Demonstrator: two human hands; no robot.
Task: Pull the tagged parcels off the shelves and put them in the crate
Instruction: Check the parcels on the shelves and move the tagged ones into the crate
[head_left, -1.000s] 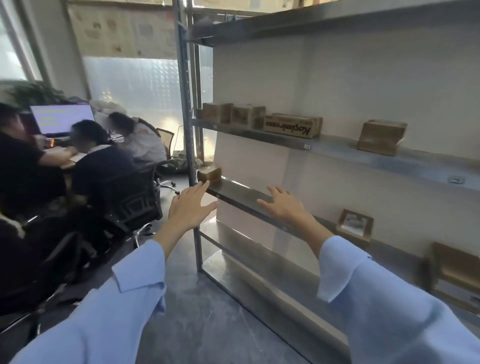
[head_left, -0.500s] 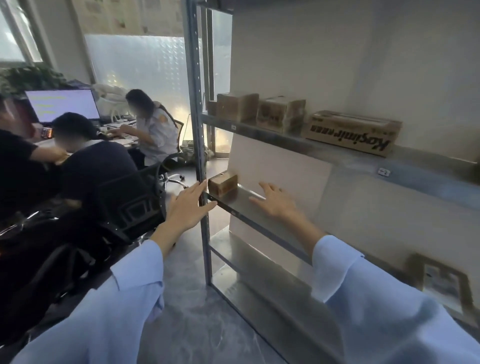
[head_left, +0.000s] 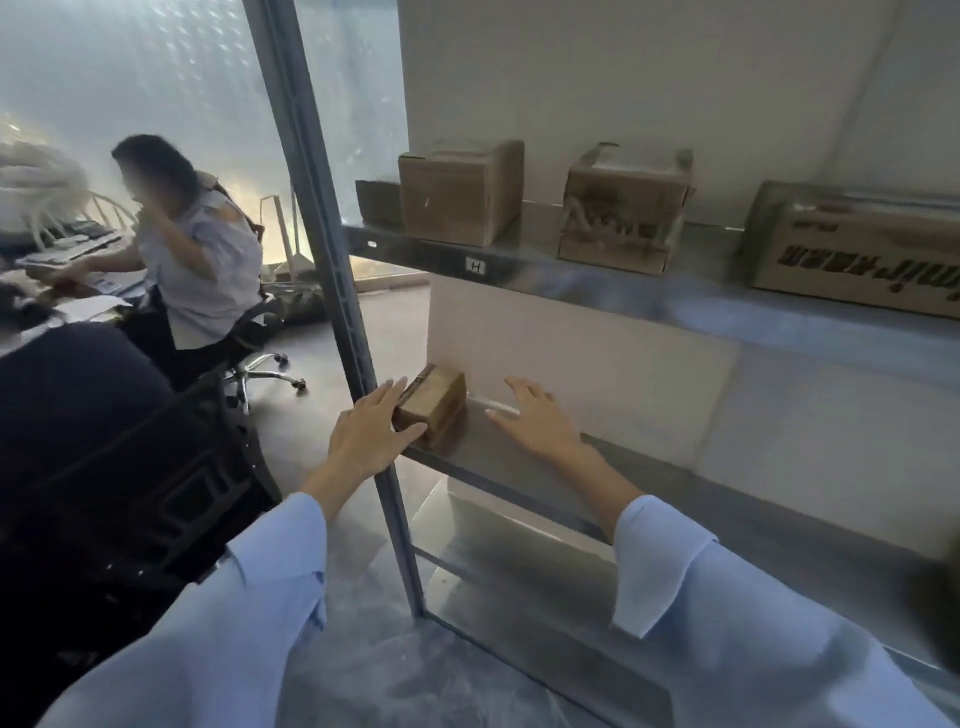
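Though only the head view serves us, we see the small parcel (head_left: 434, 402) at the left end of the middle shelf (head_left: 498, 452), beside the upright post (head_left: 332, 291). Our left hand (head_left: 371, 434) is spread against its near corner, contact unclear. Our right hand (head_left: 537, 415) is spread and apart from it. We judge it light, stiff cardboard, best clasped on opposite sides.

Matt brown cardboard forms the small parcel (head_left: 434, 402) just right of the upright (head_left: 332, 291), which is painted grey metal. The shelf (head_left: 519, 457) beneath is smooth metal, dully reflective. Above, a box (head_left: 460, 192) is plain matt cardboard. Sleeves (head_left: 727, 597) are soft cloth.
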